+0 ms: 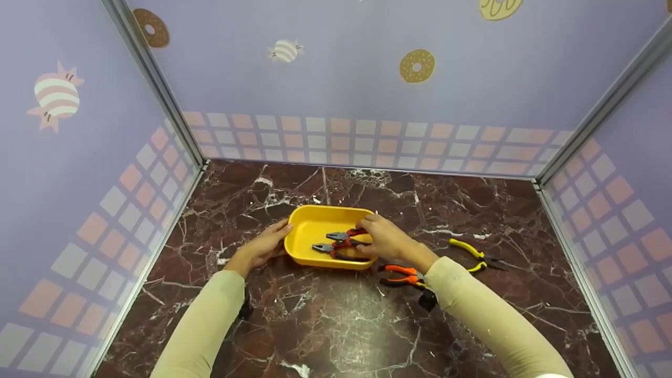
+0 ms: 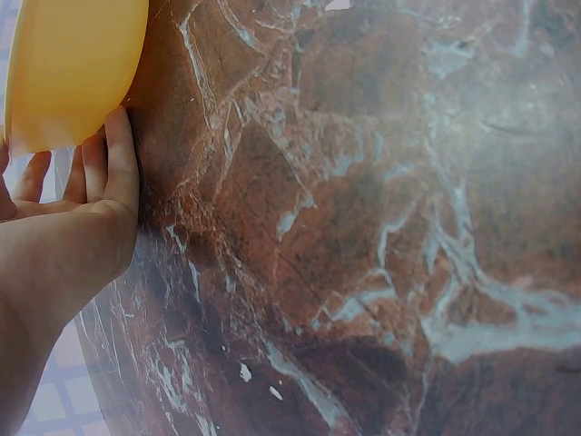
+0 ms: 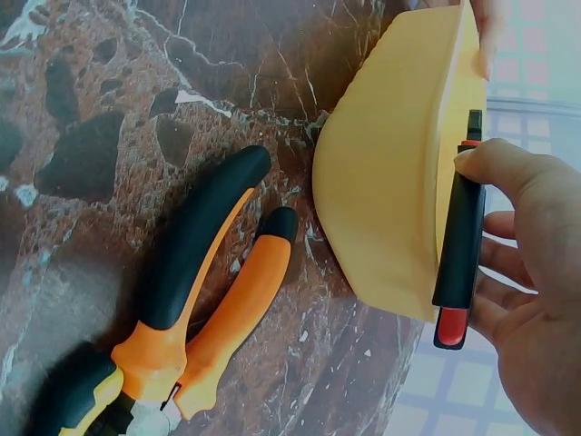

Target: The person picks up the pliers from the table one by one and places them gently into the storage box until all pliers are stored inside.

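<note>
A yellow plastic tray (image 1: 310, 228) stands on the dark marbled surface. My left hand (image 1: 265, 244) holds its left end, thumb at the rim and fingers against the outer wall, as the left wrist view shows. Over the tray's right side, my right hand (image 1: 386, 239) grips red-and-black pliers (image 1: 338, 237) by the handles, their grey jaws pointing left. Another pair of red-and-black pliers (image 1: 326, 248) lies in the tray, just in front of the held pair. In the right wrist view, the thumb presses on a black handle (image 3: 461, 241) with a red end.
Orange-and-black pliers (image 3: 241, 318) lie right of the tray, under the right forearm. Close to them is a black-and-yellow handle (image 3: 77, 400). Yellow-handled pliers (image 1: 480, 257) with slim dark jaws lie farther right. Patterned purple panels (image 1: 346, 79) enclose the back and sides.
</note>
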`<state>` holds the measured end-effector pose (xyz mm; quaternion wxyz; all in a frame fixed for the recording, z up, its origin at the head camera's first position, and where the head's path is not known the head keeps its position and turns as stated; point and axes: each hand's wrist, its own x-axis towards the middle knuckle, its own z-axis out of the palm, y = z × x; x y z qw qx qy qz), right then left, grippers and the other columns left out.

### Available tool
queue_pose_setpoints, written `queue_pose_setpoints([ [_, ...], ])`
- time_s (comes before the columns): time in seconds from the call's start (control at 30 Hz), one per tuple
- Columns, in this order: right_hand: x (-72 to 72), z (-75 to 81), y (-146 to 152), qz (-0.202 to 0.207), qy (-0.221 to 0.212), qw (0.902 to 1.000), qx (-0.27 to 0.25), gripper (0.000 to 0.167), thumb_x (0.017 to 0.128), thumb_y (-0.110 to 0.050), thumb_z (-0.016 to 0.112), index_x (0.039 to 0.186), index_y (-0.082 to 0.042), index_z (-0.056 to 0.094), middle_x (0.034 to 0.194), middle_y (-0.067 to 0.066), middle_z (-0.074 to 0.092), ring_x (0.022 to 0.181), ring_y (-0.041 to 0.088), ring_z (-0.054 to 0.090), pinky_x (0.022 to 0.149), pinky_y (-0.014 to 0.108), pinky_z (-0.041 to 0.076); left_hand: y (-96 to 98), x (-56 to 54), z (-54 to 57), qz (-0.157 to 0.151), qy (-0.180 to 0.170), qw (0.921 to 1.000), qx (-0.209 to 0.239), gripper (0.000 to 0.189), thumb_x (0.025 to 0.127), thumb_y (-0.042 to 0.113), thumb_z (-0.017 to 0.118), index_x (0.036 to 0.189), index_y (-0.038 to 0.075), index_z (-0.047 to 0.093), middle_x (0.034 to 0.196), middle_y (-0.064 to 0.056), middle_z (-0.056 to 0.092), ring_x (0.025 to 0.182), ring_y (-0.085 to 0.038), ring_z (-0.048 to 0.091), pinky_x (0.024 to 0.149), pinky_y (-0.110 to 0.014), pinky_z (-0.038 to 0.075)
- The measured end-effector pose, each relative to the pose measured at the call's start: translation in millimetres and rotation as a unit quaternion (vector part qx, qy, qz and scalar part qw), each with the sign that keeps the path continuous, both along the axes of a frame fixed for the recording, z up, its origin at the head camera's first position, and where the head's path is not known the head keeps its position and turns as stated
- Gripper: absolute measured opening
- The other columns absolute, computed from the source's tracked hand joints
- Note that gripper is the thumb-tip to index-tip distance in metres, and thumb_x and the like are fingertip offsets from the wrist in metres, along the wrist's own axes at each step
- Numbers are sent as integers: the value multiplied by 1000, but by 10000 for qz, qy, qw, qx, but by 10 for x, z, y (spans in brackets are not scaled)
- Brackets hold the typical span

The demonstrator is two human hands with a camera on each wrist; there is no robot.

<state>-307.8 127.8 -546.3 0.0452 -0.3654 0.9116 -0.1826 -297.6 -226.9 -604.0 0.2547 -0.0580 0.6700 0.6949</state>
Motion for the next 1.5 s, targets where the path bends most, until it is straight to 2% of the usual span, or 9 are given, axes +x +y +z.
queue_pose_setpoints([
  [0.33, -43, -30, -77, -14, 115, 9999, -86, 47, 93, -30, 82, 129, -3, 68, 128, 16, 66, 115, 33, 65, 101, 49, 55, -11, -6, -14, 27, -50, 9999, -84, 67, 115, 37, 46, 171, 14, 17, 167, -19, 37, 147, -34, 47, 117, -51, 45],
  [0.53, -52, -38, -128, -147, -21, 9999, 35, 43, 95, -33, 81, 126, -6, 69, 126, 15, 66, 111, 33, 65, 98, 49, 56, -13, -11, -12, 23, -62, 9999, -81, 69, 115, 38, 46, 172, 13, 14, 169, -19, 33, 149, -35, 44, 118, -52, 43],
  [0.77, -57, -40, -208, -21, 46, 10000, -16, 46, 94, -30, 82, 129, -3, 68, 132, 19, 64, 122, 37, 61, 104, 52, 53, -8, -15, -4, 66, -72, 9999, -88, 69, 115, 38, 47, 172, 14, 16, 170, -17, 33, 149, -35, 44, 118, -52, 43],
  [1.0, -57, -55, -257, 31, 80, 10000, -6, 48, 94, -32, 82, 130, -3, 67, 130, 18, 64, 125, 37, 59, 106, 51, 52, 4, -11, -3, 79, -69, 9999, -70, 69, 116, 36, 46, 172, 13, 14, 170, -19, 31, 150, -35, 43, 118, -53, 43],
  [1.27, -63, -135, -278, -27, 21, 10000, -49, 47, 94, -32, 81, 130, -3, 67, 127, 17, 64, 121, 35, 61, 103, 49, 54, -7, -1, 3, 39, -88, 9998, -175, 68, 116, 37, 44, 172, 15, 13, 170, -18, 31, 148, -35, 46, 118, -52, 43],
  [1.5, -90, -207, -300, -186, -36, 9997, -130, 45, 94, -30, 81, 128, -4, 68, 127, 16, 64, 124, 35, 60, 105, 48, 53, -9, -10, 14, 32, -100, 9998, -168, 67, 116, 37, 45, 172, 15, 15, 170, -17, 32, 148, -34, 46, 118, -52, 43],
])
